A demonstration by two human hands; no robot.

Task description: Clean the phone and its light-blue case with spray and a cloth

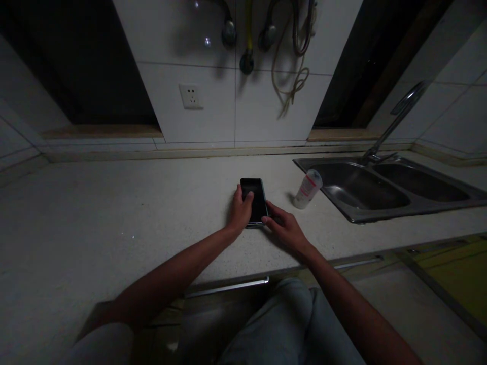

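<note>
Grasping a dark-screened phone (259, 203) by its left edge with my left fingers (249, 196) and its lower right corner with my right fingers (275, 209), I have both grips made at the pale surface (182, 197) and cannot tell what remains to be done.

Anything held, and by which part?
A black rectangular phone: left hand at its left edge, thumb over the screen; right hand at its lower right corner.
</note>
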